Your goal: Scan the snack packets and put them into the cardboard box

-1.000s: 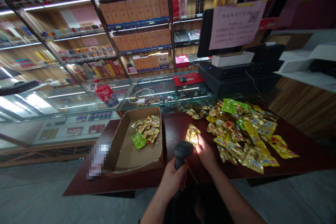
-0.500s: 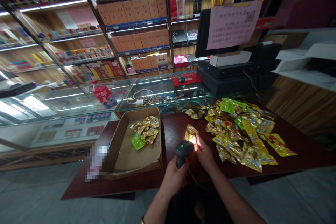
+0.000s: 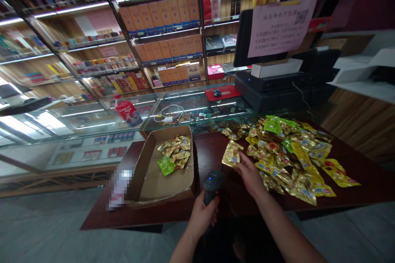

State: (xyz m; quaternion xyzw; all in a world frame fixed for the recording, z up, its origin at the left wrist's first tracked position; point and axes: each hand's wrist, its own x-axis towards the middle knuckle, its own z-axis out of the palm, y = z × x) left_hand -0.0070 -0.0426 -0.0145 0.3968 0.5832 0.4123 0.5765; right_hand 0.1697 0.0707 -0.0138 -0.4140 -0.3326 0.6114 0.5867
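My left hand is wrapped around the handle of a dark barcode scanner, whose head shows a small blue light. In my right hand a gold foil snack packet is pinched by its right edge, above the dark red table and apart from the scanner. Right of that hand lies a heap of gold, yellow and green packets. To the left stands an open cardboard box with several gold packets and a green packet inside, toward its far right.
Behind the table runs a glass counter bearing a mouse on a red mat, a white cable and a red bottle. A monitor with a pink notice stands at the right. Stocked shelves line the back wall.
My right hand has moved the packet up and away from the scanner. The scanner sits slightly lower; its bright beam on the packet is gone, and its light went from green to blue.
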